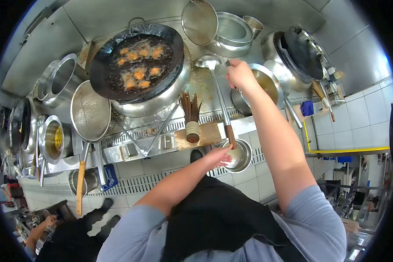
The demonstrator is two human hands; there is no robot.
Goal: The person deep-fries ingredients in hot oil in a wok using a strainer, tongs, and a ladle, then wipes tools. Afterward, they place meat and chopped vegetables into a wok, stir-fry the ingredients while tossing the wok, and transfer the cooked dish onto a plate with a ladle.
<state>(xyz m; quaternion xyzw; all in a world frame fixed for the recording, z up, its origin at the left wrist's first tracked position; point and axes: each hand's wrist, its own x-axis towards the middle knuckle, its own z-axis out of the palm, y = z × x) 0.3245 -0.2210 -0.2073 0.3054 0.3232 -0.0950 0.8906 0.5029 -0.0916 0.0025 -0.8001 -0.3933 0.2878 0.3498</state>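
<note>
At upper centre, the outstretched right hand (240,75) is curling closed beside a pot (267,86), contents unclear; the left hand (217,158) is lying open by the ladle (222,98).

I could read no words, labels, brand names, numbers or signs on any of the things that lay within my view.

A yellow pipe (353,151) runs below white wall tiles (362,115) at right. Slotted grating (139,181) crosses the tiled floor (137,168); a co-worker (70,236) in dark clothing is at lower left.
</note>
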